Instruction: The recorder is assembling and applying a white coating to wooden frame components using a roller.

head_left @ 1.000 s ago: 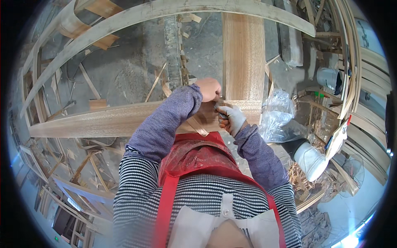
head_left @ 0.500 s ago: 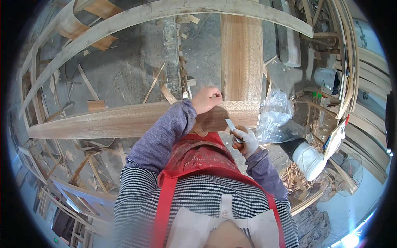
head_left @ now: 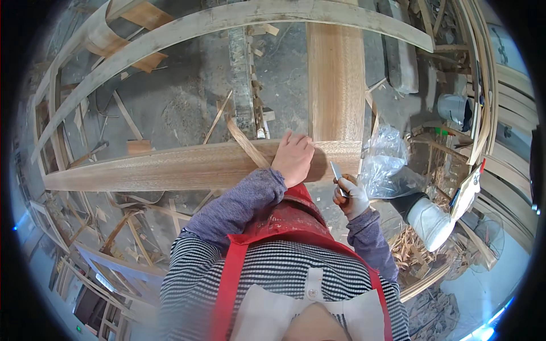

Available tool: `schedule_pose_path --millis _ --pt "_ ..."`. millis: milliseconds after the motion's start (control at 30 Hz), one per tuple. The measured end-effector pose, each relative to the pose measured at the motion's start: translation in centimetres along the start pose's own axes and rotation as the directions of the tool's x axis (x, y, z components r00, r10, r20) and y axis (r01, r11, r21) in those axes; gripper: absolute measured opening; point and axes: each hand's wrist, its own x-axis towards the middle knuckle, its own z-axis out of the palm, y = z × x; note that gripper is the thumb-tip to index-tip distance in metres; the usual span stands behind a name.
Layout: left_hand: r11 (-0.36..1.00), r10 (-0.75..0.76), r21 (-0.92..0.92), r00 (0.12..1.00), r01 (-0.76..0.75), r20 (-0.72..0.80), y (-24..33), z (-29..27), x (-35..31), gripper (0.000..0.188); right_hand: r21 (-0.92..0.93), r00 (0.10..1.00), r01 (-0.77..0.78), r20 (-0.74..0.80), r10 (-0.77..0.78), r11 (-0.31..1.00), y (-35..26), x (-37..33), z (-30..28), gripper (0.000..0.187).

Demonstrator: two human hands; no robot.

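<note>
Plank (head_left: 148, 169), pale brown, lies crosswise in front of the person and is the reference for all positions below. Bent brown wood sheets (head_left: 147, 61) are located well beyond its left half; a small brown block (head_left: 139, 147) sits just beyond its far edge on the same side. A thin stick (head_left: 218, 116) lies on the floor (head_left: 187, 108) beyond the plank's middle. Next to the right, a light wood strip (head_left: 248, 143) crosses the far edge at a slant, its near end beside the left hand. The left hand (head_left: 294, 158), bare, lies back upward over the plank, right of its middle, fingers slightly bent; the palm is hidden, so whether it grips or merely rests cannot be told. A second plank (head_left: 336, 79) meets the far edge near the right end, at about a right angle. The right hand (head_left: 351, 196), in a white glove, is closed around a flat blade (head_left: 335, 170) at the near side of that end; the blade points obliquely over the plank, contact undetermined. Clear plastic sheeting (head_left: 385, 165) is bunched just beside the right end. Wood shavings (head_left: 412, 247) and a white bucket (head_left: 430, 223) stand farther right, nearer the person than the plank.
</note>
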Motion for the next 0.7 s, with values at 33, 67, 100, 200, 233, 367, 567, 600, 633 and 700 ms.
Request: schedule_pose_path --millis 33,67,100,200,233,367,567,600,633,700 --pt "1.000 -0.005 0.006 1.000 0.005 0.003 -0.4 -0.4 -0.2 0.012 -0.008 1.000 -0.003 -0.001 0.003 1.000 0.0 0.0 -0.1 0.016" --pt "1.000 -0.014 -0.012 1.000 0.015 0.024 -1.1 -0.9 -0.4 0.012 -0.009 1.000 0.001 -0.010 -0.001 1.000 0.0 0.0 -0.2 0.017" --pt "0.999 -0.022 -0.030 0.999 0.023 0.046 -1.8 -1.6 -0.7 0.012 -0.008 1.000 0.005 -0.019 -0.006 1.000 -0.1 -0.1 -0.3 0.017" --pt "0.998 -0.023 -0.063 0.995 0.029 0.100 -4.1 -4.1 -1.9 0.012 -0.002 0.999 0.006 -0.038 -0.006 1.000 0.2 -0.1 -0.6 0.018" --pt "0.997 -0.017 -0.076 0.994 0.025 0.108 -4.9 -4.9 -2.3 0.011 -0.001 0.999 0.003 -0.048 -0.004 1.000 0.2 -0.2 -0.7 0.018" --pt "0.996 -0.041 -0.075 0.987 0.053 0.153 -7.0 -7.6 -3.6 0.010 0.014 0.999 0.010 -0.036 -0.010 1.000 0.4 -0.2 -1.0 0.019" --pt "0.885 -0.223 -0.341 0.932 0.317 0.287 -6.6 -6.9 -2.2 0.008 0.039 0.999 0.036 -0.028 -0.035 0.999 0.4 -0.2 -0.9 0.020" --pt "0.770 -0.244 -0.552 0.946 0.322 0.212 -6.2 -6.0 -1.5 0.009 0.041 0.999 0.045 -0.023 -0.044 0.998 0.4 -0.2 -0.8 0.020" --pt "0.770 -0.239 -0.552 0.946 0.322 0.218 -5.7 -4.9 -0.9 0.009 0.046 0.998 0.055 -0.020 -0.054 0.997 0.5 -0.2 -0.8 0.020" --pt "0.638 -0.298 -0.702 0.942 0.317 0.155 -4.7 -2.5 0.6 0.012 0.053 0.997 0.070 -0.021 -0.069 0.996 0.6 -0.2 -0.9 0.020"
